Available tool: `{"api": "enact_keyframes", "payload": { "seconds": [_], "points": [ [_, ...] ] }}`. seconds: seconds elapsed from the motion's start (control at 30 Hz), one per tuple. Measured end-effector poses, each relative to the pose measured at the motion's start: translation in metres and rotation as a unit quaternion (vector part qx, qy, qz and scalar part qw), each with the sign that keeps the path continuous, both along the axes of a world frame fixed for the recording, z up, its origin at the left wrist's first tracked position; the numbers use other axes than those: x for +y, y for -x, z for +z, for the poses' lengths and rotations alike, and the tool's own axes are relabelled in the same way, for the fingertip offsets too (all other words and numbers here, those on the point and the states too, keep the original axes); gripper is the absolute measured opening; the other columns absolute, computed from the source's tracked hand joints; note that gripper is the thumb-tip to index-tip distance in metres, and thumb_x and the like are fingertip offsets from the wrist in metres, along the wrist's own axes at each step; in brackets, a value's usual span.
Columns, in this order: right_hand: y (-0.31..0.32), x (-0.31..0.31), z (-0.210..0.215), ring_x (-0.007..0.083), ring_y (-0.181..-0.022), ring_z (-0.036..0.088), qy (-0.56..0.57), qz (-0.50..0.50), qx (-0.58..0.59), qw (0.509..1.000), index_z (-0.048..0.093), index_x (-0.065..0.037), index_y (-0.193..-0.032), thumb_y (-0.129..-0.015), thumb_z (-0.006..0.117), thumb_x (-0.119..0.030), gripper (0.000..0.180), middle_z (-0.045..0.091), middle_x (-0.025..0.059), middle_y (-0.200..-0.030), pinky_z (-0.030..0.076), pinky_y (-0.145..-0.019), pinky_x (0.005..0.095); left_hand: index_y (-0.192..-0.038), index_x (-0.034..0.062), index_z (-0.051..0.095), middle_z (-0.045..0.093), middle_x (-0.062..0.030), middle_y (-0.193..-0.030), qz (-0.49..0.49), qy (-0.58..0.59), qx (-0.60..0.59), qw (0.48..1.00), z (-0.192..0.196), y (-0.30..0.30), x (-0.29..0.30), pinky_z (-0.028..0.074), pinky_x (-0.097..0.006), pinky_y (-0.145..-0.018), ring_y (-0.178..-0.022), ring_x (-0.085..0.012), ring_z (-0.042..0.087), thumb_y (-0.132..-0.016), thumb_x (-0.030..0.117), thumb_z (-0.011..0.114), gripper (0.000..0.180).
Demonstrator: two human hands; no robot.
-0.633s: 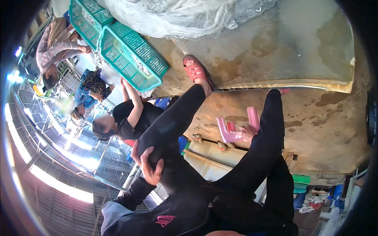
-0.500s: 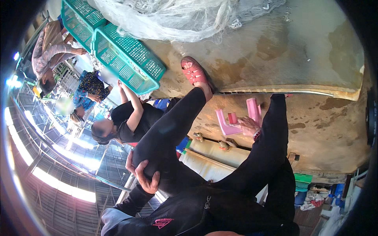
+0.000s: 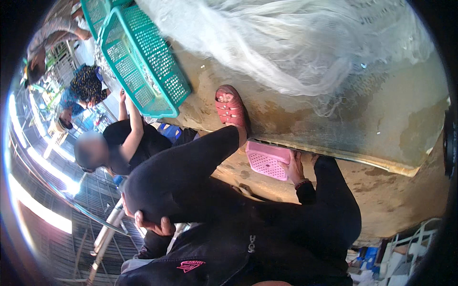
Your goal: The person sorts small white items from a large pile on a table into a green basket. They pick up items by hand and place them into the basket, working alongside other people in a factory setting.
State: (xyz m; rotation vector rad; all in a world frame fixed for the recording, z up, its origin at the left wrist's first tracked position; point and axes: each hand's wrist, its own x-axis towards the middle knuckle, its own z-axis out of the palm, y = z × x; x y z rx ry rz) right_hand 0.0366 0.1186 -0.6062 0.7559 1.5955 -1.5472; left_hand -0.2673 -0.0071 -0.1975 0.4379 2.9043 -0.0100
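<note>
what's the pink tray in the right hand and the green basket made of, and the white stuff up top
Pink tray: looks like moulded plastic, matte, with a grid of small holes. Green basket: also plastic by its look, rigid lattice walls and a thick rim. White stuff: fine mesh netting, probably synthetic, translucent and bunched. Right hand grips the tray's edge.

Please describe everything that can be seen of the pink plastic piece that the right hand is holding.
The pink plastic piece is a flat, roughly rectangular panel with rounded corners, a raised rim and a grid of small holes, like a little perforated tray or stool seat. It looks like hard moulded plastic. It lies tilted at the edge of the wet, brownish platform, near the pink sandal. The right hand grips its right end; whether anything hangs below it cannot be seen.
</note>
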Motion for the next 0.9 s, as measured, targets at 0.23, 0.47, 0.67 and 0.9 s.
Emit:
{"api": "enact_keyframes", "payload": {
  "seconds": [0.23,0.47,0.67,0.9],
  "points": [
    [0.029,0.029,0.006,0.0393,-0.111,0.047,-0.147,0.335,0.001,0.931,0.041,-0.010,-0.134,-0.078,0.069,-0.046,0.072,0.047,0.0276,-0.116,0.040,-0.094,0.0456,-0.136,0.0341,0.030,0.004,-0.0328,-0.147,-0.037,-0.187,0.082,0.978,-0.073,0.017,-0.006,0.024,-0.058,-0.104,-0.132,-0.0479,0.023,-0.076,0.040,0.068,0.072],
    [0.014,0.073,0.022,0.0375,-0.109,0.049,-0.229,0.225,-0.036,0.946,0.040,-0.011,-0.135,-0.080,0.065,-0.047,0.070,0.048,0.0269,-0.114,0.041,-0.092,0.0449,-0.132,0.0163,0.042,0.034,-0.0177,-0.140,0.298,-0.491,0.012,0.819,-0.062,0.018,0.016,0.028,-0.049,-0.106,-0.126,-0.0356,0.038,-0.070,0.053,0.069,0.076],
    [-0.023,0.112,0.017,0.0360,-0.107,0.050,-0.283,0.071,-0.045,0.955,0.040,-0.011,-0.136,-0.082,0.063,-0.048,0.068,0.049,0.0263,-0.113,0.042,-0.090,0.0443,-0.149,0.0170,0.016,0.041,-0.0181,-0.128,0.181,-0.743,-0.112,0.635,-0.046,0.093,-0.044,0.041,-0.040,-0.090,-0.103,-0.0243,0.047,-0.093,0.050,0.043,0.070],
    [-0.036,0.187,0.056,0.0342,-0.105,0.052,-0.289,-0.269,-0.010,0.919,0.040,-0.012,-0.137,-0.085,0.059,-0.049,0.067,0.050,0.0256,-0.111,0.044,-0.088,0.0436,-0.123,-0.0027,0.052,0.062,-0.0135,-0.102,0.009,-0.551,-0.340,0.762,-0.106,0.134,-0.016,0.042,-0.036,-0.092,-0.095,-0.0208,0.058,-0.097,0.037,0.041,0.049]
  ]
}}
